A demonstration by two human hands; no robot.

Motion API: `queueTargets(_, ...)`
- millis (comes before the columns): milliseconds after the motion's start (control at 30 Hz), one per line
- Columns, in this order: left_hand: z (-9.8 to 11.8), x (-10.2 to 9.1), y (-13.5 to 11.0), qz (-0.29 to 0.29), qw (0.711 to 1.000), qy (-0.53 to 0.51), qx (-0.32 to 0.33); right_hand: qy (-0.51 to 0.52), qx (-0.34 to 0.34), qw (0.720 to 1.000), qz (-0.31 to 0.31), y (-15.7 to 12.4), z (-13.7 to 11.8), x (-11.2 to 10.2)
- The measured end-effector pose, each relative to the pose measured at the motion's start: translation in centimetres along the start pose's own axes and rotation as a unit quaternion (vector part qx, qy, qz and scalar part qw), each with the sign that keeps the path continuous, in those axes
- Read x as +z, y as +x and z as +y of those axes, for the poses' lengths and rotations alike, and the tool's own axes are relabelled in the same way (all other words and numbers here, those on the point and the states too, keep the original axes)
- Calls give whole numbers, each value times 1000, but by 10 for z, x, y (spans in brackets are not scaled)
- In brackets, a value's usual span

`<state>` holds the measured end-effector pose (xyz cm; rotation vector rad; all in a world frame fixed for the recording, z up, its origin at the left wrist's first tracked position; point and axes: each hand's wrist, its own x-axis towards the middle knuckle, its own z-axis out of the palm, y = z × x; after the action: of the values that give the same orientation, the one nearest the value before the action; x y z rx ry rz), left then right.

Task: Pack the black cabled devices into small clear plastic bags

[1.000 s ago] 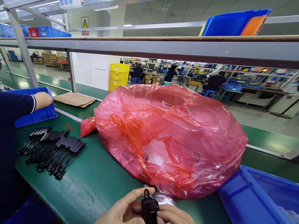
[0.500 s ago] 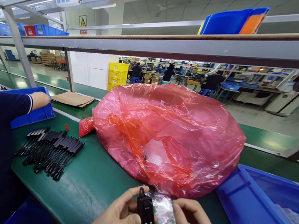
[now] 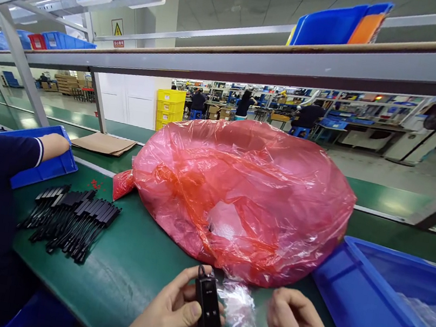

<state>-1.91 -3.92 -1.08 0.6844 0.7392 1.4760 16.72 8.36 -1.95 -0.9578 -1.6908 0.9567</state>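
Observation:
My left hand (image 3: 173, 310) grips a small black plastic device (image 3: 209, 307) between thumb and fingers, its front face toward me. A black loop shows at the device's top, and a cable leaves its lower end. To the right of the device is a crumpled clear plastic bag (image 3: 240, 310), at the near edge of a large red plastic bag (image 3: 199, 182). My right hand (image 3: 298, 326) is apart from the device, right of the clear bag, with fingers curled and pressed together. Whether something small is pinched there is hidden.
At left, many black cabled pieces (image 3: 74, 218) lie in rows on the green table (image 3: 118, 280). A co-worker's arm (image 3: 54, 147) reaches over a blue bin (image 3: 42, 173). Another blue bin (image 3: 361, 300) stands at right, holding clear plastic. Cardboard sheets (image 3: 104, 143) lie behind.
My right hand has moved right, away from the clear bag and the device. My left hand and the device have shifted slightly left and up, with the whole view shifting slightly too.

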Motion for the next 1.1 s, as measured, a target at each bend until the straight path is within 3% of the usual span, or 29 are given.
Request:
queueTargets(67,1,-2,-1,16,1000,-3,0,-63,36,995,-61,15,29,-7)
queueTargets(167,2,0,0,18,1000,0,-7,-159,52,975,-148,24,75,-1)
queueTargets(300,4,4,4,22,999,18,-17,-218,53,959,-170,17,111,17)
queueTargets(433,6,3,11,65,997,48,-4,-206,61,956,-198,11,101,14)
queueTargets(500,4,4,19,88,994,60,15,-135,74,952,-264,8,82,9)
queueTargets(600,-4,11,38,96,992,69,49,22,77,917,-391,1,54,6)
queueTargets(633,-7,13,46,92,991,81,57,47,73,913,-400,-1,48,6)
queueTargets(700,-11,18,67,77,977,185,72,60,79,930,-355,-3,42,5)
queueTargets(800,-7,14,109,51,905,412,94,145,175,949,-220,2,51,-3)
queueTargets(900,7,-4,160,79,816,561,117,270,249,924,-104,11,71,-20)
queueTargets(1000,15,-24,207,113,717,681,99,316,278,905,-61,16,88,-32)
queueTargets(1100,15,-33,237,123,654,744,61,302,273,912,-47,16,95,-34)
